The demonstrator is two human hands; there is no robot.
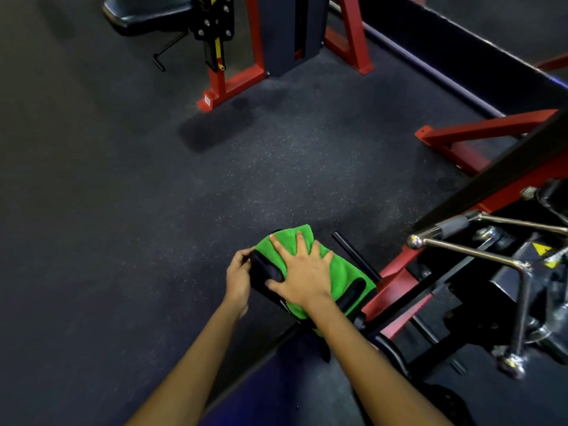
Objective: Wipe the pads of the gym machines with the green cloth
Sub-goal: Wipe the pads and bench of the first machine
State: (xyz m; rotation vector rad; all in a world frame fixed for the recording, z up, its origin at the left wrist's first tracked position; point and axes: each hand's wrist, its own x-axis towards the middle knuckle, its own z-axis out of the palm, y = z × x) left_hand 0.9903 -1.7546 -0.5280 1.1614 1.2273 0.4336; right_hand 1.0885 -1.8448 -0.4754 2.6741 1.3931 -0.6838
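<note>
Right hand [302, 276] lies flat w/ fingers spread on the green cloth [339, 272], pressing it down onto the black pad [264, 270] of the nearest machine; palm-down like that prob. to get even pressure for a wipe stroke. Thumb reaches past the cloth edge onto bare pad. Left hand [238, 273] grips the pad's left end, fingers curled round it, likely to steady the pad so it doesn't turn or swing under the push.

Cloth drapes over the pad's top and right part, bunched at the far end, hanging a bit over the near side; left part of the pad is uncovered, so that bit looks not yet reached. Whether the covered part is clean, can't tell.

Pad sits on the left end of a red frame [396, 290] that runs off to the right, where chrome handles [470, 250] and black hardware w/ a yellow warning sticker [542, 250] crowd the right edge. A short black peg [353, 253] sticks out just beyond the cloth.

Farther off across the speckled rubber floor [153, 195]: another red machine w/ a black seat [147, 15] at the top left, well apart; that seat prob. needs wiping too.
</note>
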